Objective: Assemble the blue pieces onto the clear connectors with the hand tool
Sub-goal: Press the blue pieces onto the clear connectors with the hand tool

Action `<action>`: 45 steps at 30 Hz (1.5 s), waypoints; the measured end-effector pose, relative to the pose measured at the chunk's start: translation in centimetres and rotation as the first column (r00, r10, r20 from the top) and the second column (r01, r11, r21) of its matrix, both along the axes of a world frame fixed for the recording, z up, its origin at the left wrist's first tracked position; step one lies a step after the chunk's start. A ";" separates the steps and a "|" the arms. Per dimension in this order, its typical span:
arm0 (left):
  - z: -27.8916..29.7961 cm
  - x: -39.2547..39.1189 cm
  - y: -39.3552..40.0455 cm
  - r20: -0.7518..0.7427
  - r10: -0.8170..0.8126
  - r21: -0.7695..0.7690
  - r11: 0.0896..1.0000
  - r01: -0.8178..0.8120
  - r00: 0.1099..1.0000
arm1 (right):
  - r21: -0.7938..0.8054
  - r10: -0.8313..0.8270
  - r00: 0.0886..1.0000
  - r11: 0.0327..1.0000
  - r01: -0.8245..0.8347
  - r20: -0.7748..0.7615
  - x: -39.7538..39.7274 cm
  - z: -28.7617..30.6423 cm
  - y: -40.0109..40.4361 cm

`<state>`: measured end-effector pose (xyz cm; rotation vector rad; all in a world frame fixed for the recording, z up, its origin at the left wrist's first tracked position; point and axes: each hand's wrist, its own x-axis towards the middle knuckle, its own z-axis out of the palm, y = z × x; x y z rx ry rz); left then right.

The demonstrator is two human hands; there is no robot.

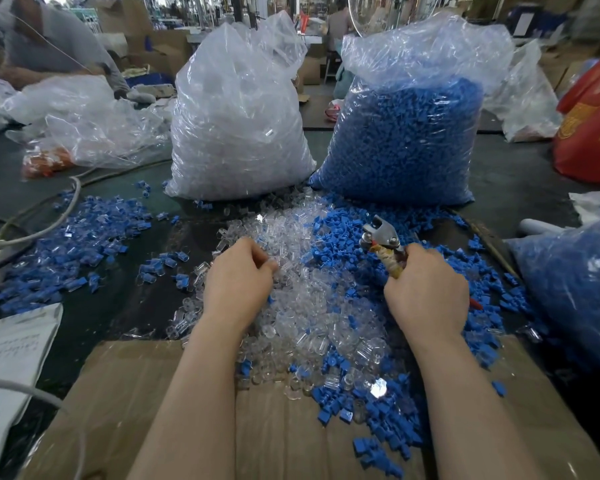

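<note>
Nearest, a sheet of brown cardboard (174, 393) lies flat on the desk (520, 181), and both forearms reach out over it. The left hand (238, 280) has its fingers curled down into the heap of clear connectors (309, 306); whether its grip actually holds a piece cannot be told, since the fingertips are hidden. The right hand (426, 289) has its grip wrapped tight round the handles of the hand tool (383, 242), whose metal head points up and away above the heap. Loose blue pieces (378, 414) lie scattered to the right of the clear heap and over the cardboard's edge. To the left, apart from the heap, lies a spread of assembled blue-and-clear parts (73, 244), with a grey cable (45, 230) across it. Farther back stand two tall plastic sacks, just beside each other: the left sack (238, 126) full of clear connectors, the right sack (406, 133) full of blue pieces.
</note>
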<state>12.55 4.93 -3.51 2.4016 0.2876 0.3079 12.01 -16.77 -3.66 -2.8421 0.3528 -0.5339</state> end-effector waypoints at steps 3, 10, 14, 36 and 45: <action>0.0 0.1 0.1 0.036 0.016 -0.063 0.998 -0.014 0.999 | -0.017 -0.089 0.996 0.996 0.088 -0.020 -0.2 0.1 -0.4; 0.6 -0.2 -0.3 0.116 -0.041 -0.290 0.954 0.073 0.992 | -0.026 -0.134 0.969 0.991 0.132 -0.207 -0.3 0.0 -1.2; 1.1 -0.2 -0.9 0.125 -0.087 -0.446 0.885 0.134 0.988 | -0.001 -0.097 0.972 0.995 0.099 -0.214 0.0 0.2 -0.8; 1.8 -0.4 -2.3 0.172 -0.179 -0.703 0.667 0.248 0.969 | 0.278 0.062 0.995 0.957 -0.082 0.079 0.4 0.3 -0.4; 1.9 -0.5 -2.2 0.142 -0.112 -0.757 0.627 0.181 0.983 | -0.002 -0.209 0.968 0.978 0.211 -0.139 -0.3 0.2 -2.6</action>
